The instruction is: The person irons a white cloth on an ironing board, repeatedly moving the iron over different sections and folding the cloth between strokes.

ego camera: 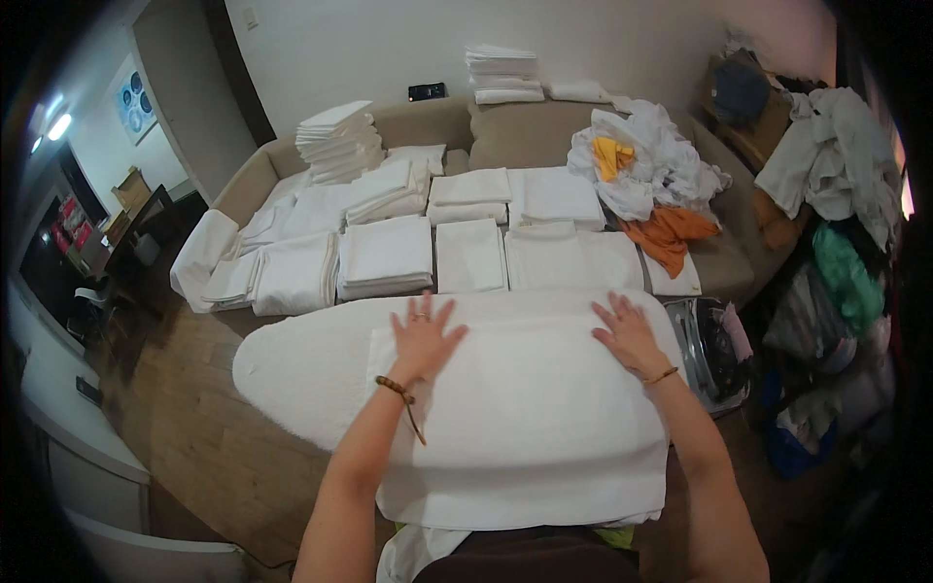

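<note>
A white cloth [532, 408] lies spread over an ironing board [299, 372] with a white fleecy cover, and its near edge hangs down over the board's front. My left hand [423, 335] rests flat on the cloth near its far left part, fingers apart. On the far right part of it, my right hand [630, 335] also lies palm down with spread fingers. Neither hand grasps anything. The cloth looks mostly smooth between the hands, with a bend along the board's near edge.
Behind the board, a beige sofa [510, 135] bears several folded white cloth stacks [386, 251]. A loose white heap [660, 157] with an orange cloth [670, 233] sits at its right. Bags and clothes crowd the right side, including a green plastic bag [845, 273]. An open case [711, 353] stands beside the board.
</note>
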### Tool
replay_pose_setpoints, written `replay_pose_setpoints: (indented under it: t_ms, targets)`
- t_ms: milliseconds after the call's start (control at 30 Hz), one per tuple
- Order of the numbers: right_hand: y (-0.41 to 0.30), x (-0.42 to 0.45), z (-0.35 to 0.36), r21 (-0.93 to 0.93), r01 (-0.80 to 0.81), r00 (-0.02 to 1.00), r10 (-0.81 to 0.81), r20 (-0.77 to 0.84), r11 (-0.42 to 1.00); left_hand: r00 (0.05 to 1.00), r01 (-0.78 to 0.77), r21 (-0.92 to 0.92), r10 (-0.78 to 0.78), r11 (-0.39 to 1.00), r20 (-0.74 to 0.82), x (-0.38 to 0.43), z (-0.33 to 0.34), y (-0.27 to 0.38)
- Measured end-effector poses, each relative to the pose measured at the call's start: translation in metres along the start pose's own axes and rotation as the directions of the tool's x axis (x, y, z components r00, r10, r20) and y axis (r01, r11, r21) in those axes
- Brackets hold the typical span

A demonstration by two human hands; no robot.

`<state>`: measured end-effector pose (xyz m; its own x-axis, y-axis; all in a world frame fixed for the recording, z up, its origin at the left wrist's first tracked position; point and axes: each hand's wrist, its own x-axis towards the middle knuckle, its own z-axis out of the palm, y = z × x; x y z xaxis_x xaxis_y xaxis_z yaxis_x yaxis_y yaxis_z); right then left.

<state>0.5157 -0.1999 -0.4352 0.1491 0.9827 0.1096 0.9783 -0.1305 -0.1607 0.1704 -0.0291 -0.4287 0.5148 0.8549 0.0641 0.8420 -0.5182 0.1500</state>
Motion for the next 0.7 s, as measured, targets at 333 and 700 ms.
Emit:
replay_pose_setpoints:
  t_ms: [333, 700]
  targets:
    - [0.008, -0.001, 0.003, 0.016, 0.132, 0.985, -0.13, -0.112, 0.991, 0.963, -0.264, -0.173, 0.248, 0.949, -0.105, 0.002, -0.007, -0.002]
    - [-0.083, 0.11, -0.017, 0.527, 0.142, 0.89, -0.341, 0.302, 0.838, 0.794, -0.263, -0.53, 0.492, 0.807, 0.356, 0.077, -0.039, 0.07]
